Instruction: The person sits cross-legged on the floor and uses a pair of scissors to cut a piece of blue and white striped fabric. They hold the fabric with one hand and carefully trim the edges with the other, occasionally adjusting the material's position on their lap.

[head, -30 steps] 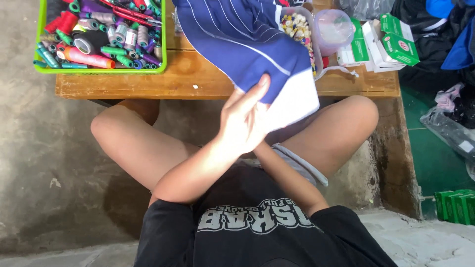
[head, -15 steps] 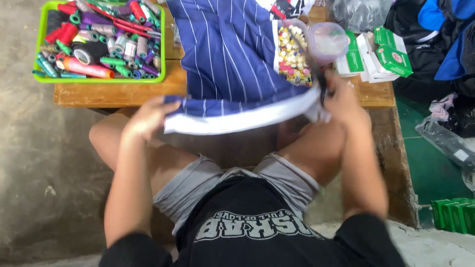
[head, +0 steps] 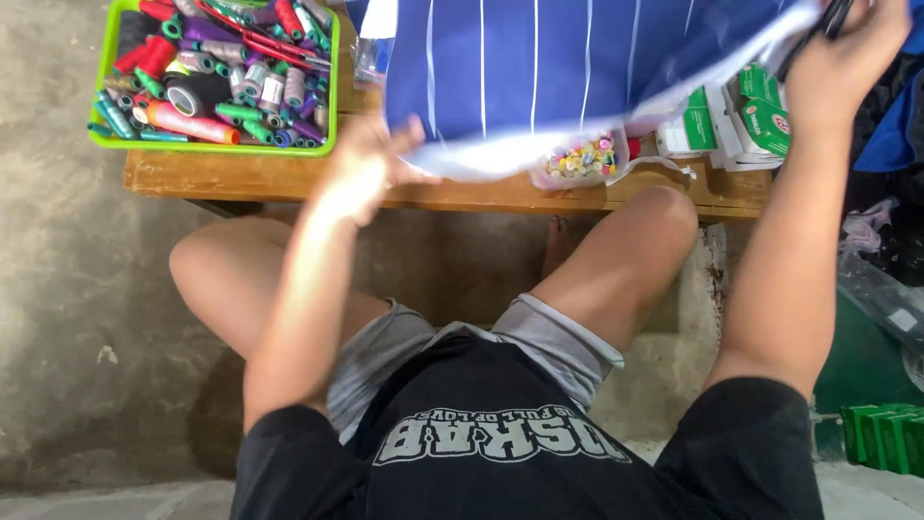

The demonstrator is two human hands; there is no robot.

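A blue cloth with thin white stripes [head: 549, 72] is stretched over the low wooden table [head: 241, 178]. My left hand [head: 366, 164] grips its lower left edge. My right hand [head: 847, 53] is raised at the top right, closed on the cloth's right edge together with a thin dark object that I cannot identify. A clear container of small coloured beads [head: 582, 159] shows under the cloth's lower edge. I sit on the floor with both knees up against the table.
A green tray [head: 101, 135] with several thread spools stands at the table's left end. Green and white boxes [head: 746, 120] lie at the right end. Dark and blue fabric [head: 890, 125] is heaped further right, and green packs [head: 885, 433] sit on the floor.
Both hands have lifted and spread the striped cloth wider. My right hand has risen toward the top right, and my left hand has moved up to the table's edge.
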